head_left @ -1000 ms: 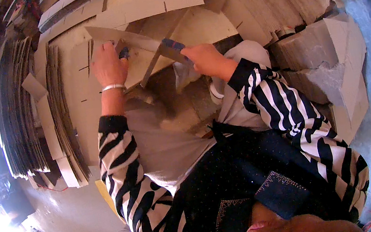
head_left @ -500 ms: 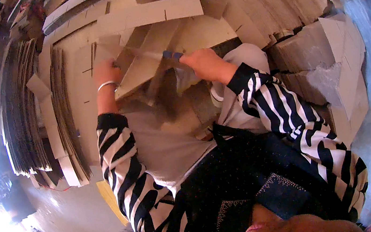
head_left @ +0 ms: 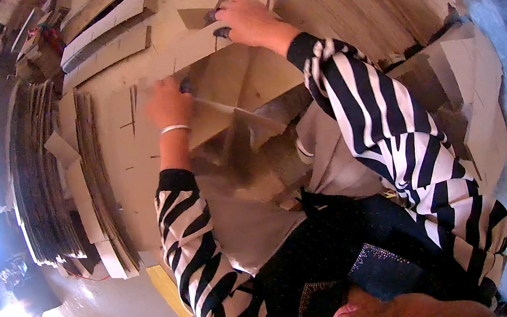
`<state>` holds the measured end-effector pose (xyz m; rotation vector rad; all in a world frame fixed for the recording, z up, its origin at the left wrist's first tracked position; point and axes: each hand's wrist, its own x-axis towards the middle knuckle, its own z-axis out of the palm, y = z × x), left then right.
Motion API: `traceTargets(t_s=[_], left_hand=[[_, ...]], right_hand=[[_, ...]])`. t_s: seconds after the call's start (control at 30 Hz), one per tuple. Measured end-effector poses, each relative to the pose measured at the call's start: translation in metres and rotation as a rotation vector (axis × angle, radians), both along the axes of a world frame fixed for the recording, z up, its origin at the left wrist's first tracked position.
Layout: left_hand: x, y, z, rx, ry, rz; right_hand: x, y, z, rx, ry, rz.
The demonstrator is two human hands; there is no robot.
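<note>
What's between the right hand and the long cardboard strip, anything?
Nothing visible: the right hand overlaps the long cardboard strip in this view; whether it grips is unclear. The crossed cardboard pieces lie nearer the body, not between them.

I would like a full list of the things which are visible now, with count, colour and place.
Slotted cardboard strip: 1, brown, between the hands
Crossed cardboard strips: several, brown, centre
Loose cardboard strips: at least 2, light brown, upper left
Upright cardboard pieces: too many to count, brown-grey, left
Large cardboard stack: at least 1, brown, upper right
Cardboard sheets: at least 2, beige, right
Yellow strip: 1, yellow, lower left
Finger coverings: at least 2, dark, fingertips
Bracelet: 1, white, left wrist
Sleeves: 2, black-and-white, both arms
Trousers: 1 pair, greyish, lap
Left hand: 1, bare, left of centre, blurred
Right hand: 1, bare, top centre
</note>
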<state>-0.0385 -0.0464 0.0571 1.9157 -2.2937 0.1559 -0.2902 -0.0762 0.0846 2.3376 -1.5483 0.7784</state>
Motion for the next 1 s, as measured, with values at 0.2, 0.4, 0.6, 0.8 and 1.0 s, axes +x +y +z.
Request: traceTargets(t_s=[0.2, 0.4, 0.6, 0.8, 1.0], left_hand=[[0.007, -0.012, -0.031, 0.143, 0.073, 0.018], [0.010, -0.013, -0.030, 0.183, 0.109, 0.029], [0.013, -0.008, -0.019, 0.180, 0.090, 0.185], [0.017, -0.012, -0.024, 0.218, 0.114, 0.172], [0.021, -0.013, -0.031, 0.209, 0.079, 0.164]], right_hand=[[0.018, -0.034, -0.024, 0.518, 0.141, -0.103], [0.017, -0.038, -0.031, 0.482, 0.234, -0.095], [-0.008, -0.027, 0.012, 0.365, -0.065, 0.070], [-0.022, 0.025, -0.024, 0.479, -0.344, 0.114], [-0.039, 0.049, -0.021, 0.390, -0.152, -0.005]])
